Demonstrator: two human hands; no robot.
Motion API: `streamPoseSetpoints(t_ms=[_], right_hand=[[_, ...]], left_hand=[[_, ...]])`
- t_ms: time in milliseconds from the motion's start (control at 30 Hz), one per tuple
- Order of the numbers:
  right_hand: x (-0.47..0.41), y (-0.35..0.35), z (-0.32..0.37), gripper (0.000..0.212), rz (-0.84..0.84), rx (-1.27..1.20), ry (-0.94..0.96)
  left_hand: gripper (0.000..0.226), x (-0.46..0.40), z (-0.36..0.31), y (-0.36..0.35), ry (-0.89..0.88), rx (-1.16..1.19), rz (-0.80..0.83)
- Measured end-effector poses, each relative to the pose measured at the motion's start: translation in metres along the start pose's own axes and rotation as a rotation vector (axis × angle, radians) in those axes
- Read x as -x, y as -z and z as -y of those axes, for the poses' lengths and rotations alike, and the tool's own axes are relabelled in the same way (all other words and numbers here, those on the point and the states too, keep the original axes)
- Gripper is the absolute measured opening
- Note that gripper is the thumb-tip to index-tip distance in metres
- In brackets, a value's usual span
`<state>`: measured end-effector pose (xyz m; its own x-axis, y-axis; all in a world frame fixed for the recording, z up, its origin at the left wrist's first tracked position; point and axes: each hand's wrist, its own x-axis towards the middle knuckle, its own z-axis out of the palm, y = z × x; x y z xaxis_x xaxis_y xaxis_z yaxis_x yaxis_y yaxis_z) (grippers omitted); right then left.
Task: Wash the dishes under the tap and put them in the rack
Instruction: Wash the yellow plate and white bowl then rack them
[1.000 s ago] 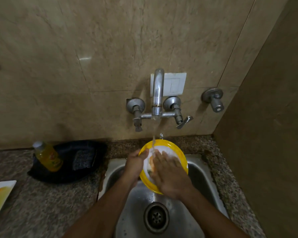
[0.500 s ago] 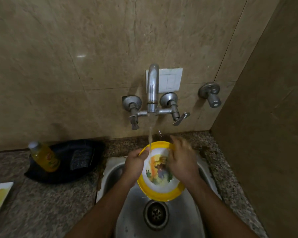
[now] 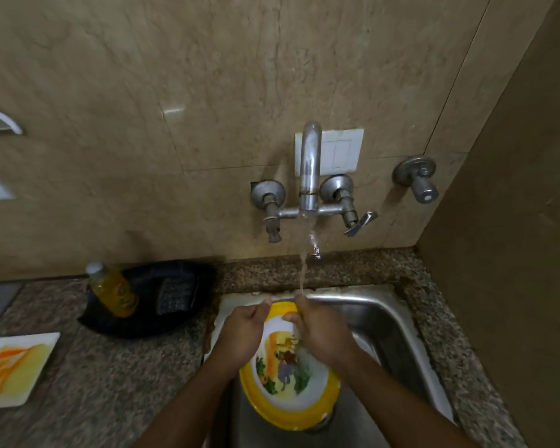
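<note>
A yellow-rimmed plate [image 3: 288,389] with a cartoon picture tilts over the steel sink [image 3: 388,321], held under the running tap [image 3: 309,163]. My left hand [image 3: 241,334] grips its left rim, fingers curled round the edge. My right hand [image 3: 320,331] holds the plate's upper right rim, thumb on the face and fingers behind it. The water stream lands where that hand meets the rim. No rack is in view.
A yellow liquid bottle [image 3: 112,291] and a dark scrub pad [image 3: 173,295] sit in a black tray [image 3: 149,318] on the granite counter left of the sink. A square white-and-orange plate [image 3: 12,368] lies at the far left. A side wall closes the right.
My right hand stopped rubbing the plate's face and moved up to the top rim. The plate sits lower in the view and the camera tilted up slightly.
</note>
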<state>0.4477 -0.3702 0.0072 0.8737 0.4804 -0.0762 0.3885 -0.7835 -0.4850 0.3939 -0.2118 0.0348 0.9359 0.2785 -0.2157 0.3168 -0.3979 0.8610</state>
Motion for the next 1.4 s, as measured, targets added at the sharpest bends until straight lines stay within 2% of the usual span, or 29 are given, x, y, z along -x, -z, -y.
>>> streamPoseSetpoints(t_ms=[100,133,233,300,400,433,500,567,633,700,767,867,933,1000,1033,1167,1300,1400], right_hand=[[-0.005,0.007,-0.015,0.026,0.163,-0.331,-0.055],[-0.005,0.008,-0.017,0.019,0.167,-0.45,-0.066],[-0.007,0.01,-0.02,0.015,0.135,-0.788,-0.097],[-0.007,0.019,-0.019,0.01,0.124,-0.907,-0.166],[-0.003,0.025,-0.018,0.012,0.095,-1.058,-0.278],[-0.004,0.025,-0.018,0.012,0.073,-1.04,-0.281],[-0.008,0.024,-0.017,0.013,0.021,-0.81,-0.234],[-0.012,0.029,-0.009,0.017,0.031,-0.505,-0.157],[-0.017,0.035,0.0,0.023,0.031,-0.277,-0.09],[-0.019,0.043,0.005,0.029,0.035,-0.187,-0.072],[-0.019,0.043,0.008,0.035,-0.002,-0.061,-0.046],[-0.015,0.024,0.013,0.037,-0.241,0.25,0.137],[-0.014,0.015,0.008,0.041,-0.319,0.348,0.208],[-0.017,0.007,-0.001,0.054,-0.291,0.304,0.094],[-0.016,0.002,-0.002,0.061,-0.278,0.245,0.059],[-0.008,-0.019,0.0,0.071,-0.227,0.224,0.32],[-0.008,-0.022,-0.003,0.073,-0.293,0.167,0.088],[-0.004,-0.024,-0.004,0.072,-0.233,0.207,0.191]], left_hand=[[0.056,0.005,0.006,0.004,0.016,0.028,0.056],[0.057,0.006,0.005,0.003,0.016,0.037,0.07],[0.059,0.004,0.002,0.001,-0.022,0.033,0.076],[0.056,0.0,0.001,0.002,-0.023,0.075,0.023],[0.054,-0.002,0.003,0.005,0.061,0.228,-0.148],[0.051,-0.001,0.004,0.007,0.087,0.244,-0.193],[0.039,-0.005,0.004,0.01,0.139,0.271,-0.186],[0.029,-0.013,-0.001,0.012,0.139,0.307,-0.052],[0.02,-0.021,-0.013,0.016,0.091,0.192,0.138],[0.024,-0.028,-0.021,0.02,0.013,0.061,0.297],[0.025,-0.03,-0.025,0.019,-0.026,0.06,0.339],[0.025,-0.028,-0.017,0.012,-0.118,-0.066,0.208],[0.034,-0.025,-0.007,0.002,-0.15,-0.18,0.126],[0.056,-0.023,0.003,-0.006,-0.111,-0.236,0.066],[0.059,-0.021,0.006,-0.009,-0.085,-0.231,0.027],[0.025,-0.019,0.002,-0.014,-0.055,-0.094,-0.129],[0.033,-0.014,-0.002,-0.02,-0.043,-0.117,-0.206],[0.029,-0.013,0.004,-0.023,-0.052,-0.041,-0.306]])
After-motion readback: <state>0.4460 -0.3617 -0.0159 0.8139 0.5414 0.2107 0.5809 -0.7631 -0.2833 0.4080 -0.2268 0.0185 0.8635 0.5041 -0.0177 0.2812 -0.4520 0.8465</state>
